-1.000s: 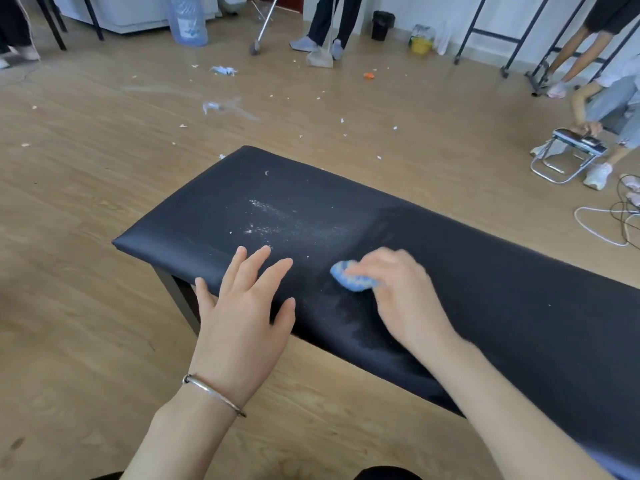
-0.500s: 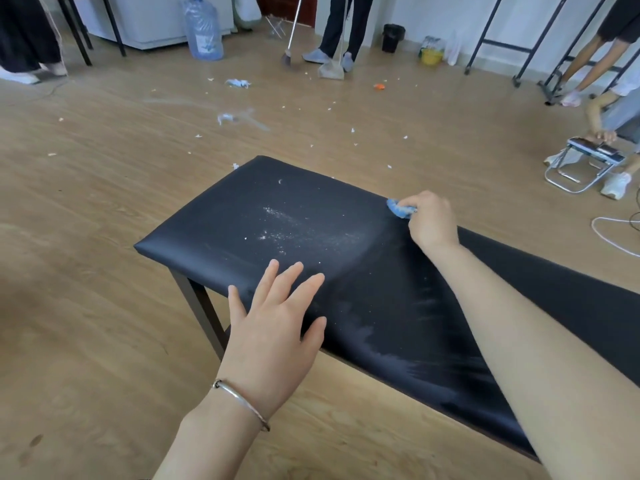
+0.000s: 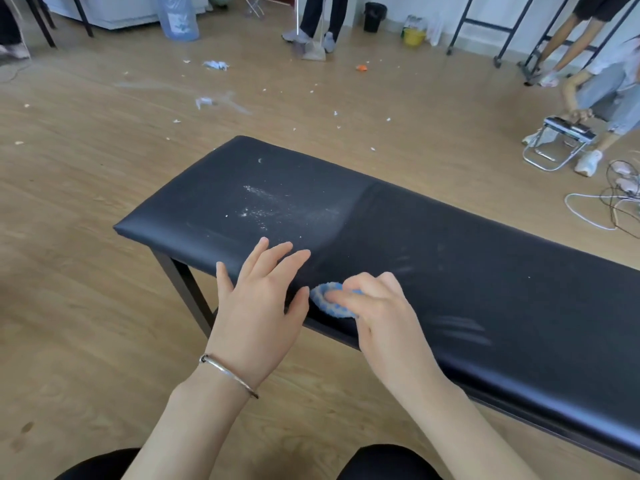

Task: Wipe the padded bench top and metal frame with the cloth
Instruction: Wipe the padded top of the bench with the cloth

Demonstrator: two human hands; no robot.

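One dusty black bench top (image 3: pixel 450 258), left fingers (image 3: pixel 273 256) spread flat, right fingers (image 3: pixel 367 287) curled on fuzzy blue cloth (image 3: pixel 334 311)

The blurred right grip (image 3: pixel 381 313) is covering most of the cloth (image 3: pixel 323 301); right of it, the desk (image 3: pixel 485 265) is running off-frame.

A single head-worn camera (wide-angle) looks forward and down from close above the right hand (image 3: pixel 381 317) holding the cloth (image 3: pixel 327 301) on the bench (image 3: pixel 450 254). The left hand (image 3: pixel 259 306) lies just left of the grip, and the floor (image 3: pixel 104 168) stretches away beyond it.
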